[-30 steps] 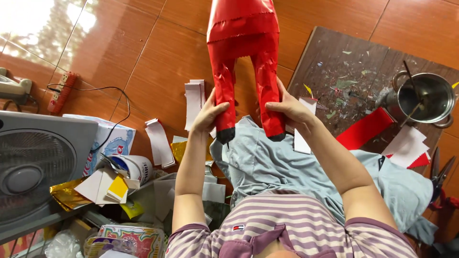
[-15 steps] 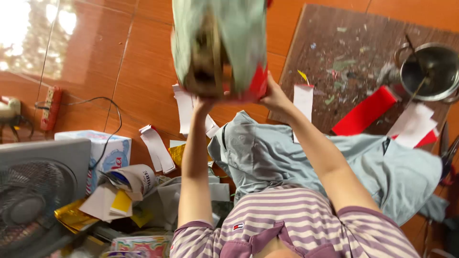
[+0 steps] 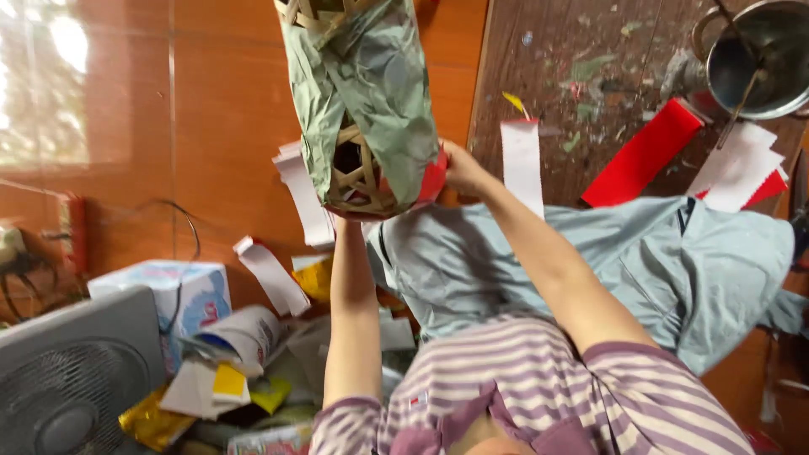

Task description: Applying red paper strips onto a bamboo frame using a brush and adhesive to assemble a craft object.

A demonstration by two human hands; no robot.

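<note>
hands lift paper-covered bamboo frame; right hand grips edge.

There is one view only, from a camera worn on the person's head, facing steeply down over the striped shirt and along both forearms to the floor. It sits close to the body: the chest fills the bottom edge, and the paper-covered frame held up in the right hand rises so near the lens that its top runs out of the picture. The left hand is hidden behind that frame. The tiled floor, a fan at lower left and a metal pot at upper right mark the edges of the view.
</note>
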